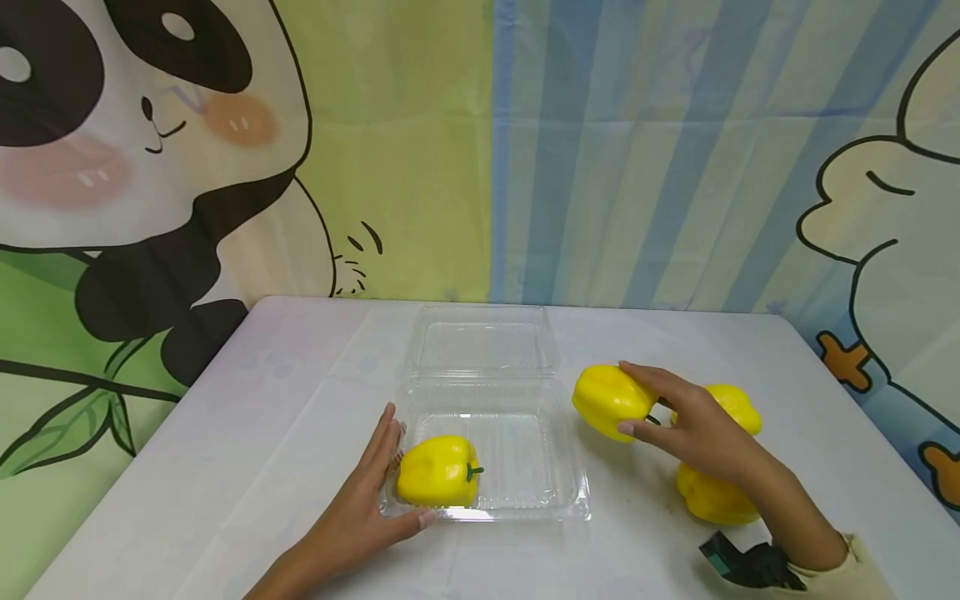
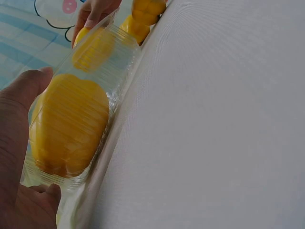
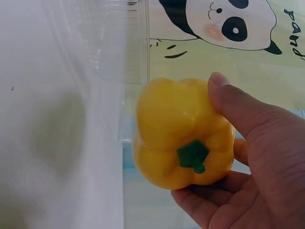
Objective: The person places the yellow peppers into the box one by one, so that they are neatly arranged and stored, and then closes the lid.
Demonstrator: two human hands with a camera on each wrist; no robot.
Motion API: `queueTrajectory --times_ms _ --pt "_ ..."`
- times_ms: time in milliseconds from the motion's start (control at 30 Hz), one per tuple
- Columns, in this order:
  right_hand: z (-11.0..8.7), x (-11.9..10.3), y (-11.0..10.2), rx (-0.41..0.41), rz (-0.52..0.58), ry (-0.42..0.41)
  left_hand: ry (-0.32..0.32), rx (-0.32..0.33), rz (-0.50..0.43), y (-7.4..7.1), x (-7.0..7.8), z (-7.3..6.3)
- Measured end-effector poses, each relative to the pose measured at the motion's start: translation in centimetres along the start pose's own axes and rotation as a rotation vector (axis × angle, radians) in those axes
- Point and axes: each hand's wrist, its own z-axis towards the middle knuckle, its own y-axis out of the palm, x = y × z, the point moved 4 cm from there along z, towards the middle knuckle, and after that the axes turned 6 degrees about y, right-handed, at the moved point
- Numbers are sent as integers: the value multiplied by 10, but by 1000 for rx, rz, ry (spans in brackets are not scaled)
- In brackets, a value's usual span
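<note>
My right hand (image 1: 693, 417) holds a yellow bell pepper (image 1: 609, 400) above the table, to the right of a clear plastic clamshell container (image 1: 517, 454). In the right wrist view, the thumb and fingers sit on either side of this pepper (image 3: 183, 129), whose green stem faces the camera. The container lies with its lid (image 1: 483, 342) folded back. Another yellow pepper (image 1: 435, 471) lies on its side in the container's left part, stem pointing right. Around the container's front left corner rests my left hand (image 1: 360, 504), fingers extended along the left side and thumb at the front edge.
Two more yellow peppers, one farther back (image 1: 735, 407) and one nearer (image 1: 716, 496), lie on the right of the white table (image 1: 247, 467), partly hidden by my right arm. A printed curtain (image 1: 405, 150) hangs behind the table's back edge.
</note>
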Motion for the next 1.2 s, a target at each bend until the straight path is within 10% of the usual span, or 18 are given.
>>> queueTrajectory --times_ms 1200 --pt "5 -29 16 -49 145 -93 8 12 19 2 -1 -1"
